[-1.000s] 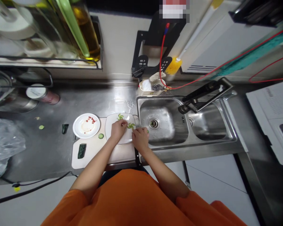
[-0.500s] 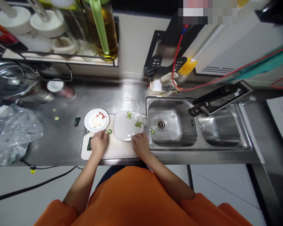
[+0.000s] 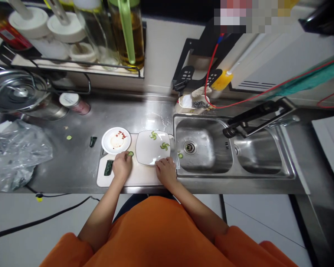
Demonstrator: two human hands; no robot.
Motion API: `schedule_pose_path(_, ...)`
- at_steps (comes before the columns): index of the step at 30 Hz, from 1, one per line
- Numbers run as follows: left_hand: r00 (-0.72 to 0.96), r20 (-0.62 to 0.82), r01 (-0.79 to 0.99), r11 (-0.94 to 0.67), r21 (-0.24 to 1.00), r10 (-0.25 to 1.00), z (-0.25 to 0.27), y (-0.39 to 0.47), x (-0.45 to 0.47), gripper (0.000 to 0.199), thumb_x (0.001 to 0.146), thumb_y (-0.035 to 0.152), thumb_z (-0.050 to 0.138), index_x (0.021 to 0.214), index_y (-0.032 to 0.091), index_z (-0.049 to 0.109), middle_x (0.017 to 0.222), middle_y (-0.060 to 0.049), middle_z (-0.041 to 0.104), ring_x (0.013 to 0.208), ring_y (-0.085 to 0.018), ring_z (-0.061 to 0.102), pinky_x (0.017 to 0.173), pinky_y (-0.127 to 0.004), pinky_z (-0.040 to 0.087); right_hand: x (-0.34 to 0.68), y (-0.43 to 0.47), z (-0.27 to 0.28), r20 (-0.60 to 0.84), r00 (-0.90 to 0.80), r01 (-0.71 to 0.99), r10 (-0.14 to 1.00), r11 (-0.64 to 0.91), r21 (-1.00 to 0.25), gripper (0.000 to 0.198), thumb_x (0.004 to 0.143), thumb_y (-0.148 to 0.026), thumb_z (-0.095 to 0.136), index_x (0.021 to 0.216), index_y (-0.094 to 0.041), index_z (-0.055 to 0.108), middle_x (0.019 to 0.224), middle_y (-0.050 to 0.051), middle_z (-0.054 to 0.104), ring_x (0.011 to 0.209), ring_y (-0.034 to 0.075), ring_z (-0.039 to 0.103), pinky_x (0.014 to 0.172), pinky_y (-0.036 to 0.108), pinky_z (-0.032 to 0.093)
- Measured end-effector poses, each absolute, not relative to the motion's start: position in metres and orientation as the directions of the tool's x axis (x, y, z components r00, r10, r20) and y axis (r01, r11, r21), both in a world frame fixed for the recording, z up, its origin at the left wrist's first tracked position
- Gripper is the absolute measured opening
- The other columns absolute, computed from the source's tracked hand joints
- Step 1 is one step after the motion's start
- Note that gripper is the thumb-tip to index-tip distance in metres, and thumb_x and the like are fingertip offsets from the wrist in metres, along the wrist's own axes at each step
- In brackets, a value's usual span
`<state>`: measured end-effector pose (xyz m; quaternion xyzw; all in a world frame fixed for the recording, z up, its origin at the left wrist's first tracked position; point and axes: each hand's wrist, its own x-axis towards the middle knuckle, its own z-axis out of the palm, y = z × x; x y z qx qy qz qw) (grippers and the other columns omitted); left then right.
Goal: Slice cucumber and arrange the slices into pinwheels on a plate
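Observation:
My left hand (image 3: 122, 165) is over the white cutting board (image 3: 139, 179), its fingertips pinched at a small stack of cucumber slices (image 3: 130, 153). Left of it lies a dark green cucumber piece (image 3: 108, 168). My right hand (image 3: 166, 172) has its fingers together on the lower right edge of the white squarish plate (image 3: 144, 150); its thumb is near the front rim. Two fanned cucumber pinwheels (image 3: 164, 146) lie on the plate. Behind my left hand, a round white plate (image 3: 107, 141) carries small red pieces (image 3: 121, 135).
The sink (image 3: 206, 146) adjoins the board on the right, a cucumber slice (image 3: 180, 155) at its left rim. A cucumber end (image 3: 93, 141) and a plastic bag (image 3: 22, 152) lie left on the steel counter. A bottle rack (image 3: 80, 63) overhangs the back; a faucet (image 3: 256, 118) reaches over the sink.
My left hand has moved slightly right and away from me, baring more of the dark cucumber piece. My right hand stays at the plate's edge. The view has shifted a little.

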<state>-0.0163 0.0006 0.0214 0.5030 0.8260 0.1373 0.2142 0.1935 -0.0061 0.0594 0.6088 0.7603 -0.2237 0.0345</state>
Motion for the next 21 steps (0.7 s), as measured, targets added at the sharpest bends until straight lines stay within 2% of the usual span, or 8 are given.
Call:
schedule_pose_path(6, -0.430, -0.243, 0.659, 0.486, 0.574, 0.870, 0.022, 0.001, -0.018, 0.022, 0.079, 0.037, 0.053, 0.087, 0.020, 0.065, 0.083, -0.004, 0.067, 0.075, -0.018, 0.059, 0.075, -0.029, 0.043, 0.194, -0.007, 0.058, -0.314, -0.264, 0.932, 0.912, 0.158, -0.326, 0.023, 0.092, -0.027, 0.045, 0.101, -0.024, 0.066, 0.103, 0.007, 0.062, 0.105, 0.025, 0.040, 0.074, 0.032, 0.033)
schedule_pose_path(11, -0.414, -0.330, 0.451, 0.507, 0.735, 0.848, 0.028, -0.001, -0.023, 0.028, 0.071, 0.042, 0.062, 0.084, 0.018, 0.066, 0.074, -0.001, 0.066, 0.068, -0.013, 0.057, 0.069, -0.025, 0.043, 0.194, -0.001, 0.050, -0.289, -0.276, 0.890, 0.917, 0.130, -0.437, 0.020, 0.089, -0.026, 0.050, 0.098, -0.024, 0.068, 0.098, 0.006, 0.064, 0.102, 0.025, 0.044, 0.075, 0.033, 0.034)
schedule_pose_path(13, -0.333, -0.384, 0.356, 0.491, 0.795, 0.862, 0.034, -0.001, -0.022, 0.031, 0.067, 0.044, 0.065, 0.084, 0.017, 0.066, 0.070, 0.000, 0.064, 0.063, -0.011, 0.054, 0.064, -0.023, 0.042, 0.192, 0.005, 0.047, -0.255, -0.295, 0.848, 0.921, 0.129, -0.514, 0.019, 0.088, -0.024, 0.052, 0.097, -0.022, 0.068, 0.094, 0.005, 0.065, 0.098, 0.023, 0.048, 0.078, 0.033, 0.035)
schedule_pose_path(17, -0.057, -0.466, 0.216, 0.466, 0.858, 0.883, 0.050, 0.005, -0.006, 0.032, 0.065, 0.043, 0.068, 0.081, 0.016, 0.067, 0.065, 0.002, 0.061, 0.059, -0.009, 0.051, 0.058, -0.021, 0.039, 0.186, 0.018, 0.046, -0.130, -0.350, 0.727, 0.928, 0.182, -0.662, 0.017, 0.086, -0.024, 0.058, 0.099, -0.019, 0.068, 0.088, 0.004, 0.068, 0.087, 0.018, 0.054, 0.086, 0.032, 0.035)
schedule_pose_path(21, 0.087, -0.520, 0.135, 0.507, 0.851, 0.850, 0.059, 0.014, 0.014, 0.030, 0.064, 0.042, 0.069, 0.078, 0.016, 0.067, 0.069, 0.000, 0.065, 0.062, -0.011, 0.055, 0.061, -0.023, 0.041, 0.184, 0.026, 0.052, -0.122, -0.320, 0.701, 0.940, 0.148, -0.698, 0.011, 0.084, -0.024, 0.061, 0.087, -0.021, 0.070, 0.083, 0.001, 0.069, 0.083, 0.017, 0.055, 0.081, 0.030, 0.035)
